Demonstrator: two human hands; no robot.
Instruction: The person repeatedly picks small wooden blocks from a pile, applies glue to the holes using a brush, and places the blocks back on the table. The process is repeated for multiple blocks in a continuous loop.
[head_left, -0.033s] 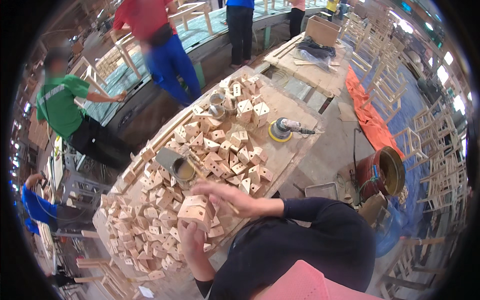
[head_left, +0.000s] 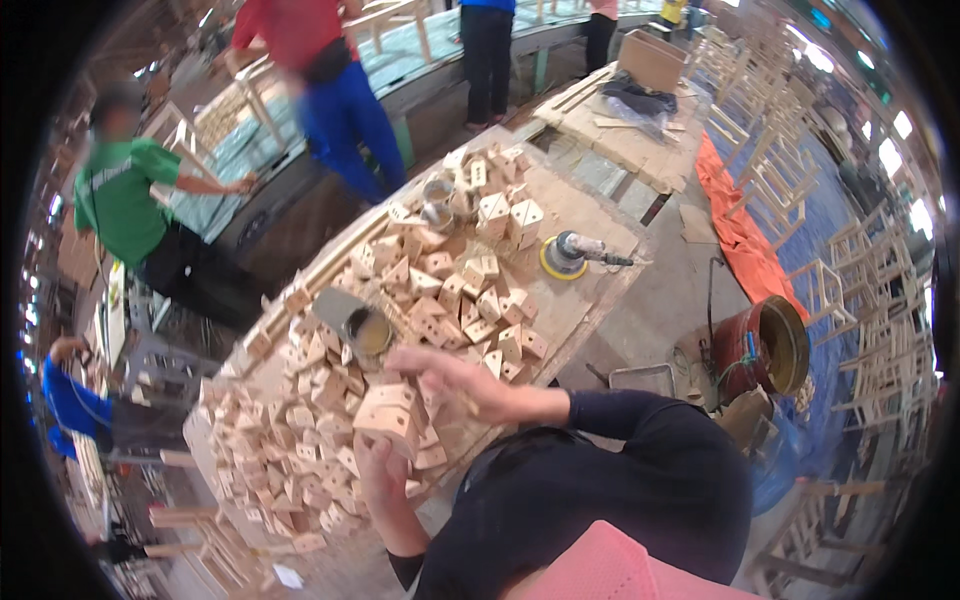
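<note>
While the right hand [head_left: 478, 388] is blurred, its grip indeterminable, drilled wood [head_left: 388, 422] is held from below by the left hand [head_left: 384, 478].

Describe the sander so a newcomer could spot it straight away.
Find the long worktable heaped with pale, drilled wood blocks. On its bare stretch, right of the heap in this view, sits the disc sander, its handle pointing right. A round pad with a yellow rim and a dark grey body set it apart from the angular blocks nearby.
</note>
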